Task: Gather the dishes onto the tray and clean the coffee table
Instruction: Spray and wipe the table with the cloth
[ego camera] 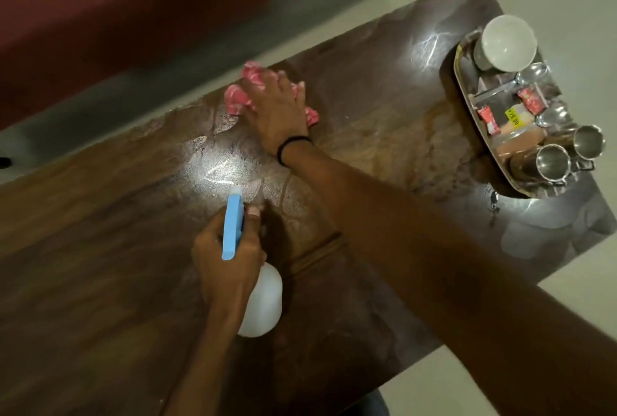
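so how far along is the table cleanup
Dishes look gathered: the white bowl and steel cups sit on the tray. Wiping is under way: the right hand presses a pink cloth on the wet coffee table, the left hand holds the spray bottle. Wet streaks remain.

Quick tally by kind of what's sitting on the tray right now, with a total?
White bowl: 1
Steel cups: 2
Red sachets: 2
Clear glass pieces: too blurred to count
Total I can count on the tray: 5
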Tool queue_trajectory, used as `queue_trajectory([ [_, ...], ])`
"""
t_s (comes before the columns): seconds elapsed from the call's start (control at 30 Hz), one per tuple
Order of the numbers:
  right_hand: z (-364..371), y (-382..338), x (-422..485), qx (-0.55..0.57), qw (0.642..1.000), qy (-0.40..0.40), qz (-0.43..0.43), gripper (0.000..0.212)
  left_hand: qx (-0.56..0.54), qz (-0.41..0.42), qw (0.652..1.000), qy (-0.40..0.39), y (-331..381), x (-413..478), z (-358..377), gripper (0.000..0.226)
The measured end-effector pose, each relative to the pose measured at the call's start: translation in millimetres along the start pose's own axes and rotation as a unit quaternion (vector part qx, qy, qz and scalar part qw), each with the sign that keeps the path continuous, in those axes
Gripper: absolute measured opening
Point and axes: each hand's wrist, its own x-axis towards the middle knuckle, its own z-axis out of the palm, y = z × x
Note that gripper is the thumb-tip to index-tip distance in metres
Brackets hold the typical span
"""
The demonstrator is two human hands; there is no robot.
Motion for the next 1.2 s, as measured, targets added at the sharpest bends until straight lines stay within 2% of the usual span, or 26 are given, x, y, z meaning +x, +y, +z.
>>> queue_trajectory([
  [0.07, -1.9, 33.3, -30.8, 0.023, 0.997, 0.035, 0.065, 0.053, 0.008, 0.0, 1.0, -0.004, 4.5, -1.2, -0.5, 0.028],
  [0.13, 2.2, 40.3, -95.1, 0.054, 0.991, 0.037, 0.115, 0.052, 0.012, -0.014, 1.0, -0.001, 8.2, -1.6, -1.1, 0.027],
  [0.17, 6.5, 32.3, -130.6, 0.055, 0.992, 0.022, 0.112, 0.052, 0.014, -0.018, 1.0, 0.003, 10.5, -1.2, -0.4, 0.029],
  [0.23, 17.6, 6.4, -175.4, 0.058, 0.997, -0.03, 0.05, 0.054, 0.021, -0.016, 1.0, 0.008, 15.4, -0.1, 2.6, 0.031],
  [0.3, 19.1, -5.9, -159.2, 0.048, 0.996, -0.066, -0.044, 0.057, 0.027, -0.008, 1.0, 0.007, 17.6, 0.1, 8.5, 0.031],
  [0.37, 7.6, -3.7, -106.8, 0.002, 0.993, -0.075, -0.094, 0.056, 0.029, 0.004, 1.0, 0.006, 18.0, 0.4, 11.5, 0.03],
  [0.43, -3.2, 15.5, -64.8, -0.018, 0.996, -0.058, -0.062, 0.053, 0.046, 0.024, 0.999, 0.001, 16.4, -0.6, 16.3, 0.032],
  [0.5, -6.8, 45.0, -61.2, 0.002, 1.0, -0.025, -0.008, 0.052, 0.053, 0.033, 0.998, -0.003, 12.9, -4.0, 19.2, 0.033],
  [0.6, -2.3, 62.1, -121.8, 0.035, 0.997, 0.013, 0.069, 0.052, 0.045, 0.02, 0.999, 0.0, 13.3, -12.1, 18.3, 0.032],
  [0.67, 10.6, 46.9, -170.5, 0.04, 0.993, 0.009, 0.108, 0.053, 0.043, 0.014, 0.999, 0.008, 16.1, -18.1, 18.1, 0.029],
  [0.77, 27.6, 11.5, -197.1, 0.023, 0.998, -0.043, 0.029, 0.058, 0.037, 0.009, 0.999, 0.011, 15.0, -26.8, 21.0, 0.029],
  [0.87, 14.5, 14.1, -156.5, -0.017, 0.997, -0.07, -0.038, 0.059, 0.053, 0.016, 0.998, 0.008, 9.1, -35.8, 25.9, 0.031],
  [0.97, 7.0, 41.6, -142.4, -0.014, 0.999, -0.027, 0.01, 0.054, 0.069, 0.037, 0.997, 0.005, 4.5, -43.1, 27.1, 0.029],
  [1.1, 19.2, 44.6, -222.4, 0.052, 0.992, 0.01, 0.111, 0.055, 0.058, 0.025, 0.998, -0.001, 7.3, -56.7, 27.3, 0.027],
  [1.2, 36.8, 23.2, -282.6, 0.06, 0.997, -0.042, 0.035, 0.065, 0.053, 0.025, 0.998, -0.007, 8.1, -64.6, 27.8, 0.024],
])
